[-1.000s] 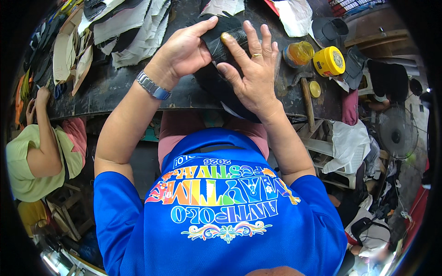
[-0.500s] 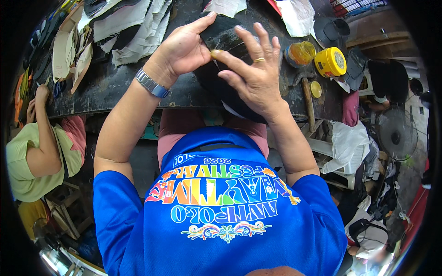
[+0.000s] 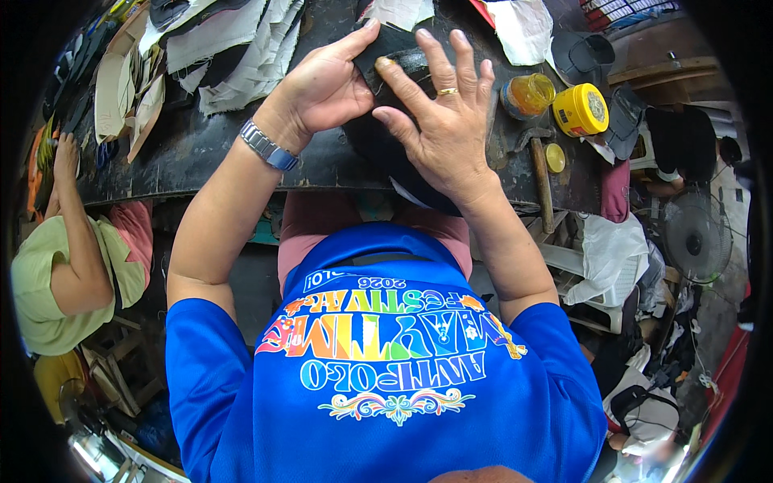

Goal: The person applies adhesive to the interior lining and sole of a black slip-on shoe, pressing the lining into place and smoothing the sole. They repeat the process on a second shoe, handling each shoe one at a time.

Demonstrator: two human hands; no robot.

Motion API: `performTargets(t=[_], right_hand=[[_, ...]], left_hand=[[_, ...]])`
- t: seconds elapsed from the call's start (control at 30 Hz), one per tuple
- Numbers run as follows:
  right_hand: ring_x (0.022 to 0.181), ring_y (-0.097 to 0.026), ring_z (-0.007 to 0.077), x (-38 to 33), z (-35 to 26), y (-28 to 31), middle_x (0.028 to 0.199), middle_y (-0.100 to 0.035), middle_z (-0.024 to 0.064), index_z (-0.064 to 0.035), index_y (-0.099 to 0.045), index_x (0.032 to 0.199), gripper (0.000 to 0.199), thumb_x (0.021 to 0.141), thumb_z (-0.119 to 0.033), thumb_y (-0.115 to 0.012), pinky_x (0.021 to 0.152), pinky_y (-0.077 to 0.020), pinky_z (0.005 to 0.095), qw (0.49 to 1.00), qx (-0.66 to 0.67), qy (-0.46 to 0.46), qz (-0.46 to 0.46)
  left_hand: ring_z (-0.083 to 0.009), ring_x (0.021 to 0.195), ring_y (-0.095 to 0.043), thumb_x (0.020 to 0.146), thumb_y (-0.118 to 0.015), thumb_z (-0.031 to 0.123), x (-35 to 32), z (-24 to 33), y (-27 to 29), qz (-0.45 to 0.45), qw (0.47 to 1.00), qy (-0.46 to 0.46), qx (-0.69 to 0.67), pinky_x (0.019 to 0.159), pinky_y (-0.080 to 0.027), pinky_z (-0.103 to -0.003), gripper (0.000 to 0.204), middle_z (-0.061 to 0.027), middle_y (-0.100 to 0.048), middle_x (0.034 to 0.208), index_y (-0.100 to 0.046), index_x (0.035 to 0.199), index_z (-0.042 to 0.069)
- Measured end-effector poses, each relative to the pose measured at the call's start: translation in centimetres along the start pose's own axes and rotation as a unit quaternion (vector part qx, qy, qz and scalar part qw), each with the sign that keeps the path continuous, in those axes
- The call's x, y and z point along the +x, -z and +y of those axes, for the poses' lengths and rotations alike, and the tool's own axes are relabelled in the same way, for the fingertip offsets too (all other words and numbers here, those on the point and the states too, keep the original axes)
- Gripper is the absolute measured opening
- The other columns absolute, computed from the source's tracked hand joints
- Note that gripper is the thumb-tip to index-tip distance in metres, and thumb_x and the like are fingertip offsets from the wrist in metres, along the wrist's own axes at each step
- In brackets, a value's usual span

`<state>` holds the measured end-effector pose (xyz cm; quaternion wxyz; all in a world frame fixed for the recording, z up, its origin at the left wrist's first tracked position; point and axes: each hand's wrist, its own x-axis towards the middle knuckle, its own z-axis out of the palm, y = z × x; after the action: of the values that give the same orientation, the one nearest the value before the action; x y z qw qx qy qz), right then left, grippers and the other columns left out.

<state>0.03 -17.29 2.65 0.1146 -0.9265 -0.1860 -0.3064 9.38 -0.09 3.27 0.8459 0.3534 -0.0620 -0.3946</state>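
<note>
**Black piece pressed between both hands on the workbench**

Black and flat, the dark piece lay on the dark workbench, directly under and between the two hands. Its upper edge showed between the thumbs and fingers; its exact outline could not be told against the dark bench.

The left hand rested on the left side of the piece with its fingers curled and its thumb stretched along the piece's top edge. A metal wristwatch sat on the left wrist. The right hand lay flat over the piece with its fingers spread wide and pressed down; one finger carried a ring. The two hands touched at the thumb and forefinger, closing over the piece.

Beyond the left hand, pale fabric cuttings lay stacked on the bench. Beyond the right hand lay a white rag. Just to the right of the right hand stood an open jar of amber glue, then a yellow tin with a lid, and below them a small yellow cap. A hammer with a wooden handle lay beside the right wrist, near but not touching it.

Well to the left of the left forearm sat another person in a pale green shirt.
</note>
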Motion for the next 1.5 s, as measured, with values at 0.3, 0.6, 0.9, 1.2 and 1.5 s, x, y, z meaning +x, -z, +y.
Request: performTargets(t=[0.3, 0.6, 0.9, 1.2, 1.5], right_hand=[[0.153, -0.021, 0.0324, -0.5, 0.5, 0.0, 0.160, -0.039, 0.0066, -0.0393, -0.069, 0.130, 0.042, 0.090, -0.052, -0.067, 0.121, -0.0043, 0.0625, 0.998, -0.039, 0.042, -0.015], [0.153, -0.022, 0.0338, -1.4, 1.5, 1.3, 0.159, -0.040, 0.0091, -0.0350, -0.071, 0.129, 0.042, 0.090, -0.051, -0.068, 0.120, -0.0093, 0.0607, 0.999, 0.047, 0.012, -0.009], [0.154, -0.017, 0.0367, -0.4, 0.6, -0.1, 0.163, -0.032, 0.0102, -0.0414, -0.060, 0.140, 0.049, 0.094, -0.058, -0.059, 0.117, -0.0091, 0.0700, 0.999, 0.012, 0.002, -0.046], [0.150, -0.023, 0.0417, 0.0, 2.5, -0.1, 0.157, -0.039, 0.0168, -0.0329, -0.067, 0.133, 0.048, 0.095, -0.060, -0.058, 0.112, -0.0159, 0.0747, 0.994, -0.080, -0.073, 0.015], [0.150, -0.024, 0.0416, -0.2, 2.8, 1.2, 0.154, -0.042, 0.0190, -0.0238, -0.062, 0.138, 0.055, 0.094, -0.057, -0.061, 0.113, -0.0166, 0.0726, 0.994, -0.083, -0.067, 0.036]], left_hand=[[-0.0209, 0.117, -0.064, 0.109, -0.047, 0.038, 0.3, 0.3, 1.4, -0.094, 0.992, 0.036, -0.080, 0.105, -0.050, -0.041, 0.038, -0.0041, -0.066, 0.128, -0.057, 0.134, 0.011], [-0.0232, 0.120, -0.065, 0.109, -0.044, 0.044, 1.0, 0.3, 2.4, -0.170, 0.977, 0.060, -0.111, 0.109, -0.049, -0.041, 0.047, -0.0102, -0.066, 0.133, -0.059, 0.134, 0.007], [-0.0219, 0.127, -0.059, 0.110, -0.040, 0.044, 0.4, 0.1, 1.7, -0.157, 0.981, 0.055, -0.101, 0.110, -0.047, -0.042, 0.047, -0.0073, -0.061, 0.139, -0.053, 0.141, 0.011], [-0.0265, 0.134, -0.056, 0.111, -0.034, 0.046, 0.3, 0.2, 0.4, -0.206, 0.971, 0.045, -0.111, 0.115, -0.044, -0.044, 0.057, -0.0141, -0.057, 0.145, -0.048, 0.147, 0.005], [-0.0255, 0.129, -0.060, 0.110, -0.038, 0.047, 0.7, 0.1, 2.1, -0.170, 0.979, 0.044, -0.100, 0.113, -0.046, -0.043, 0.056, -0.0136, -0.063, 0.138, -0.055, 0.141, 0.004]])
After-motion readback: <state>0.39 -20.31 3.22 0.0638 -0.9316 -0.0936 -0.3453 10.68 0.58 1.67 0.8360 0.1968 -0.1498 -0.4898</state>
